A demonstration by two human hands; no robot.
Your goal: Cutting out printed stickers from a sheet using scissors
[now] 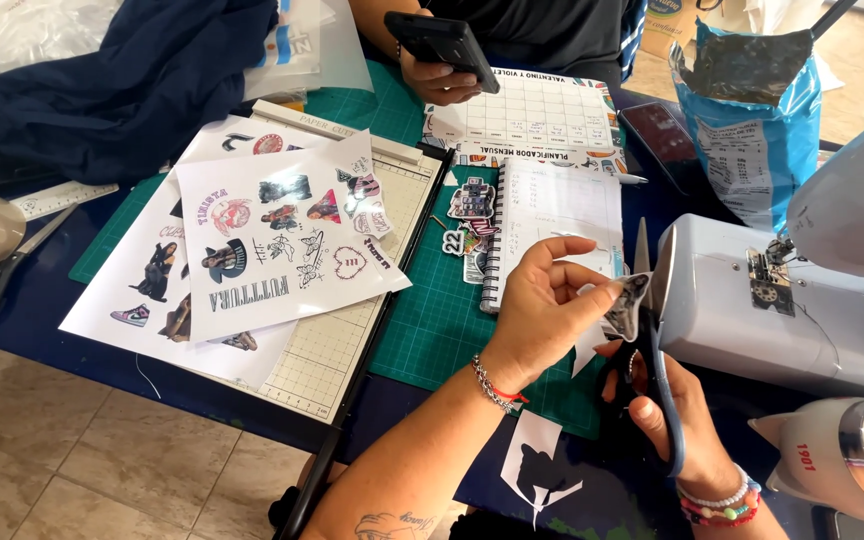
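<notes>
Head view: the left hand [542,305] is pinching a small printed sticker cutout [625,303] between thumb and fingertips, fingers curled. The right hand [674,415] is gripping blue-handled scissors [655,360], fingers closed through the loops, blades pointing up against the cutout. Just beyond the hands a white sewing machine [752,310] is standing. Left of the left hand a spiral notebook [552,215] and sticker sheets [272,245] are lying on a green cutting mat [432,320]. Farther off, another person's hand [432,80] is holding a phone [442,45].
</notes>
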